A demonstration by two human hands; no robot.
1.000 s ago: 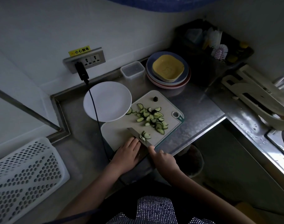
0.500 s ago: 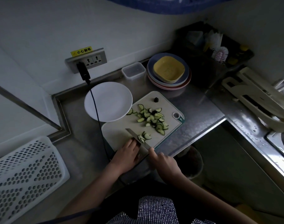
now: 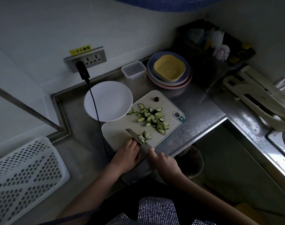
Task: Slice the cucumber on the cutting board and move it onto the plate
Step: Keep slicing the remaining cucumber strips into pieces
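A pale cutting board (image 3: pixel 120 130) lies on the steel counter. A heap of half-round cucumber slices (image 3: pixel 152 118) sits at its middle, and a small dark end piece (image 3: pixel 156 99) lies near its far edge. My right hand (image 3: pixel 164 161) grips the handle of a knife (image 3: pixel 135 137), whose blade lies across the board's near part. A few fresh slices (image 3: pixel 145 136) lean against the blade's right side. My left hand (image 3: pixel 127 155) rests at the board's near edge, fingers by the blade; any cucumber under them is hidden. The white plate (image 3: pixel 108 100) stands bare, left of the board.
A black cable (image 3: pixel 96 111) runs from the wall socket across the plate. A clear lidded box (image 3: pixel 134 69) and stacked plates with a yellow dish (image 3: pixel 169 69) stand behind. A white perforated basket (image 3: pixel 23 172) is at left, a dish rack (image 3: pixel 258 98) and sink at right.
The knife has shifted slightly toward my left hand, leaving the few fresh slices to its right. Both hands stay at the board's near edge.
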